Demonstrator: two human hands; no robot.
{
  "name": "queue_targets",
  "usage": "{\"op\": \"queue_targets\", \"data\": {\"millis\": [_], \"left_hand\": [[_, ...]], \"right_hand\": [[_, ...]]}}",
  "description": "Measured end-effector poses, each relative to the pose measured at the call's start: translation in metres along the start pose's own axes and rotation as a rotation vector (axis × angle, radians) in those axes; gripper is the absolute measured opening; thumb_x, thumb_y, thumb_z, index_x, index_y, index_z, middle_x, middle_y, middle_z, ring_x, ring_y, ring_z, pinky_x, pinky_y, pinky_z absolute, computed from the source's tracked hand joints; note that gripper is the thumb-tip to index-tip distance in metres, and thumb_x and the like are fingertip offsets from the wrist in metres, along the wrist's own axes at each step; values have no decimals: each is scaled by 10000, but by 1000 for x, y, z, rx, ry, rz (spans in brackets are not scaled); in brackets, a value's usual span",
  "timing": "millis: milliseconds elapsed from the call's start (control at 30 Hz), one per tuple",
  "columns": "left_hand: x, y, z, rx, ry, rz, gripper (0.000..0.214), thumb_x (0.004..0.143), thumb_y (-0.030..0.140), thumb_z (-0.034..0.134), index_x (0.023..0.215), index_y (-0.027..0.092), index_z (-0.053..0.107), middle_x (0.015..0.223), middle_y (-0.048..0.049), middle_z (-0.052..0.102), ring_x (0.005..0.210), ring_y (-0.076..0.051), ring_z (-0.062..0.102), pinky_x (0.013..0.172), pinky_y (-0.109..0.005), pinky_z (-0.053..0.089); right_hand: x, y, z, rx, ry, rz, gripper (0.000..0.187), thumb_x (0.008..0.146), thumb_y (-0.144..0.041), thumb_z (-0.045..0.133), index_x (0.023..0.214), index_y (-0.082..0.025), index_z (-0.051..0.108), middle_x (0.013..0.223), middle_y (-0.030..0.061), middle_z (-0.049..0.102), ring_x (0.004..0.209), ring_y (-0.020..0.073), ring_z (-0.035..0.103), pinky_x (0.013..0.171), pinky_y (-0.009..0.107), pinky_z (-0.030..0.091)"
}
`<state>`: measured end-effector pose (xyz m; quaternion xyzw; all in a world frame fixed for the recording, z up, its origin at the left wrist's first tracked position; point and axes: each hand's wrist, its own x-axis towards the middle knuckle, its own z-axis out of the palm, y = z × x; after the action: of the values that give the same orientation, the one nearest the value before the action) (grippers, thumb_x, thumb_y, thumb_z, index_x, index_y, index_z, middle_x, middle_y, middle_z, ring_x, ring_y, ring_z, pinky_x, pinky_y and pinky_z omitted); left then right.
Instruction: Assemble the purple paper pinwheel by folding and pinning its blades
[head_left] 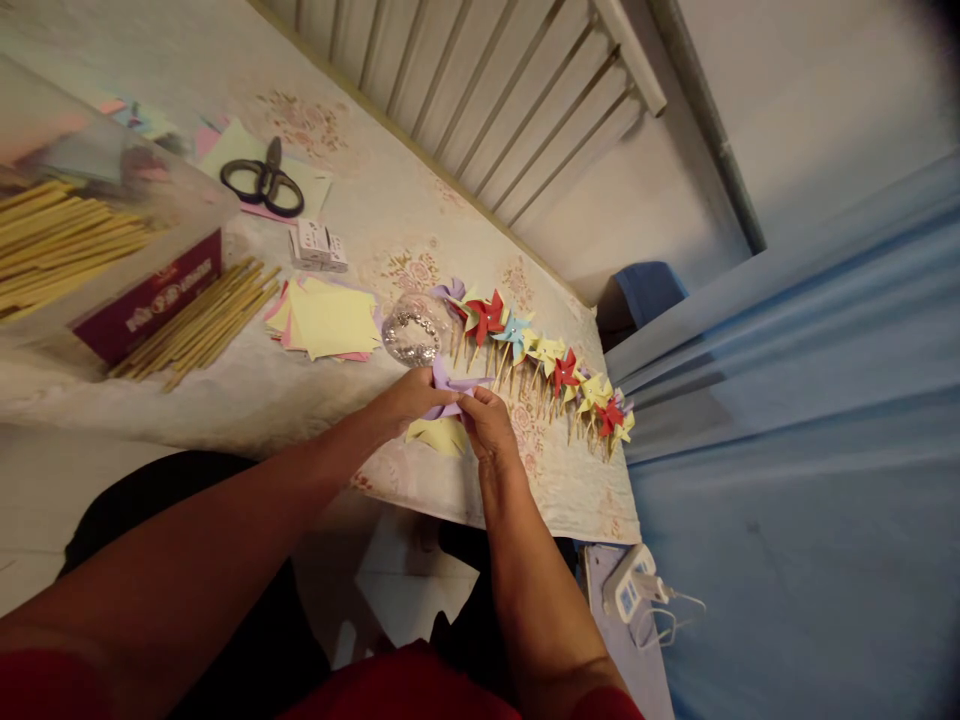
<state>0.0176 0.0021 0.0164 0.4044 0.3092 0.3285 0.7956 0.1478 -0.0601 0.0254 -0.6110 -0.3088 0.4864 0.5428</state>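
Between my two hands is a purple paper pinwheel [448,378] with its blades partly folded in. My left hand [411,398] grips its left side, fingers closed on the paper. From the right, my right hand [486,418] pinches the paper near the middle. Below it on the table lies a yellow cut paper piece [438,435]. Just beyond my hands sits a clear round dish [412,332] of small shiny metal pins. A row of finished pinwheels on sticks [564,370], red, yellow, blue and purple, stretches off to the right.
On the left are a stack of coloured paper squares [330,318], a bundle of thin sticks [199,322] and a clear plastic box [161,265] holding more sticks. Black scissors [264,184] and small white boxes [319,247] lie farther back. A blue curtain [787,450] hangs at the right.
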Motion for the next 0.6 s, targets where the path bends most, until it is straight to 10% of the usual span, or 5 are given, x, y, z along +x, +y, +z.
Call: {"op": "queue_targets", "data": {"millis": [167,333,600], "left_hand": [[-3,-1,-5,21,8,2,301,491,203,815,746,113,683,669,-5,681,602,-133,555,588,-256,421],[-12,-5,-13,-80,24,-26,351,532,204,834,842,107,700,753,-39,721,638,-150,614,610,-267,469],[-29,-13,-24,-231,110,-64,289,566,132,824,834,106,718,781,-67,743,649,-158,671,628,-265,550]], "right_hand": [[-7,0,-11,-49,-7,-34,259,644,-398,778,729,-187,654,625,-46,604,571,100,493,589,231,400],[-17,18,-65,-413,264,-159,196,710,-382,664,719,-187,638,617,-44,562,603,128,482,625,263,396],[-53,79,-122,-1113,469,-654,239,891,-177,417,838,-180,650,835,77,620,835,208,553,807,333,434]]}}
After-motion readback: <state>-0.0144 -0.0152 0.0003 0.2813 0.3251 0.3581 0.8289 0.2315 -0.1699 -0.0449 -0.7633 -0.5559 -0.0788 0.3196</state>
